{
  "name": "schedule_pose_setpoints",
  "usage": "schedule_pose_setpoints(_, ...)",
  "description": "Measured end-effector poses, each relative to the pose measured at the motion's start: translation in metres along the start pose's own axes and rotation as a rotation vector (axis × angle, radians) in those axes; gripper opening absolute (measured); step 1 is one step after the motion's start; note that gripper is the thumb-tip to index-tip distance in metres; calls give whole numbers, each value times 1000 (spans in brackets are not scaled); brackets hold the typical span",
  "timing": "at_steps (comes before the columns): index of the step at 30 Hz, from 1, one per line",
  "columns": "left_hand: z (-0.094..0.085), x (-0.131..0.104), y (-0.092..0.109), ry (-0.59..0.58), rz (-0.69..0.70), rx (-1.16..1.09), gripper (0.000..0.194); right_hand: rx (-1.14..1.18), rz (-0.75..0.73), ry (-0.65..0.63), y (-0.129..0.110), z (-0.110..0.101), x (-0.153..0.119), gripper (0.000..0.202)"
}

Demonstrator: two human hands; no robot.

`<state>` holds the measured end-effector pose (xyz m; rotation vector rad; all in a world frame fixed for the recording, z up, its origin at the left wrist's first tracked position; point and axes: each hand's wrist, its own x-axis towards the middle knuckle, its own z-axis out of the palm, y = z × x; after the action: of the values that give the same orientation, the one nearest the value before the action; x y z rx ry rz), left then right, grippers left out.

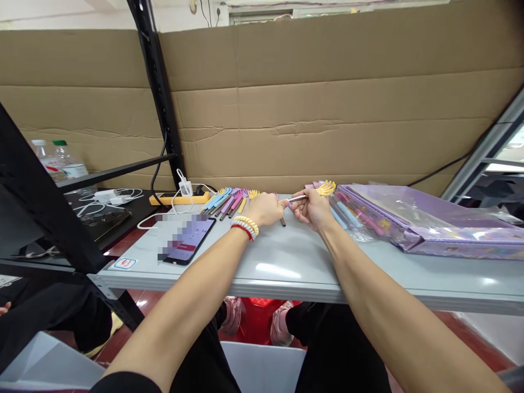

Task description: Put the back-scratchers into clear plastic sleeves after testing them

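Both my hands meet over the middle of the grey table. A metal rod with a yellow claw-shaped head [326, 189] runs between them. My right hand [313, 208] is closed around it near the yellow head, which points up and right. At the rod's other end, the fingers of my left hand [266, 209] are pinched on it. Several similar sticks with blue, purple and pink heads [235, 200] lie in a row left of my left hand. Clear-bagged sticks [352, 215] lie right of my right hand.
A phone [190, 240] lies at the left on the table [286, 281], near a yellow power strip [180, 200] with white cables. A purple folder [442, 226] takes up the right side. Cardboard [307, 103] stands behind. A black post [158, 82] rises at the left.
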<state>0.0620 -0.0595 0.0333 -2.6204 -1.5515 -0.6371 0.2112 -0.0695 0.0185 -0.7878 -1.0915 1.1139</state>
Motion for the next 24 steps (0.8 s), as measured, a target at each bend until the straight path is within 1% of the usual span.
schedule_pose_setpoints(3,-2,-1,5,6,-13,0,51,-4,-4,-5,0,0,0,13)
schedule_pose_setpoints(7,-1,-2,7,-11,-1,1,50,-24,35,-40,0,-1,1,15)
schedule_pose_setpoints(10,6,0,-1,-3,58,2,50,-53,44,-72,3,-2,2,18)
schedule_pose_setpoints(14,17,3,-20,21,88,-69,49,-90,52,-105,6,-4,4,25)
schedule_pose_setpoints(17,22,3,-31,30,95,-148,49,-67,18,-78,6,-7,5,29)
schedule_pose_setpoints(20,22,2,-37,6,94,-186,48,-66,-8,-43,6,-11,5,30)
schedule_pose_setpoints(24,20,1,-34,-17,84,-112,47,-92,18,-60,9,-12,5,25)
